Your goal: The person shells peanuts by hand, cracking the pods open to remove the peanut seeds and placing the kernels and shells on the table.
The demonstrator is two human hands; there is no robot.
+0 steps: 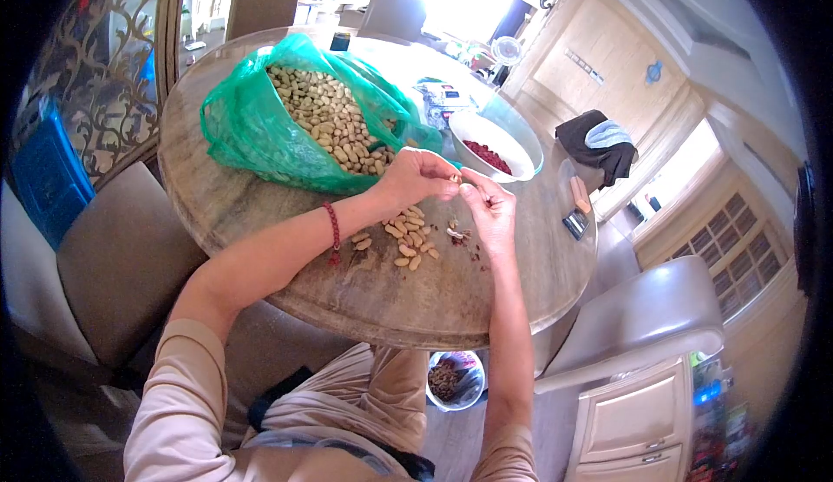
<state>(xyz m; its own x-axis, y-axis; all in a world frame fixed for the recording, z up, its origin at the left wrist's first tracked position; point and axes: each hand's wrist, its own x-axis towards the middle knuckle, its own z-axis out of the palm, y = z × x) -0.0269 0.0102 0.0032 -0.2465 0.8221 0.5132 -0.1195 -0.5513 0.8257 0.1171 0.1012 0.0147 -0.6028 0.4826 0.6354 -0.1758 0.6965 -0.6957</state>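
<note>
Both hands meet above the round table, in front of a white bowl point(473, 131) with dark red kernels in it. My left hand point(415, 180) and my right hand point(489, 210) pinch a small peanut point(455, 179) between their fingertips, partly hidden by the fingers. Behind my left hand lies an open green plastic bag point(252, 135) full of unshelled peanuts point(325, 118). Several loose peanuts point(409, 237) rest on the table below my left hand. Shell bits and red skins point(458, 235) are scattered between my forearms.
The wooden table point(382, 308) fills the middle. Below its near edge stands a bin point(455, 381) with shells inside. A phone-like dark object point(574, 223) lies at the right edge. Chairs point(638, 321) stand around, and a dark cloth point(597, 148) is at the back right.
</note>
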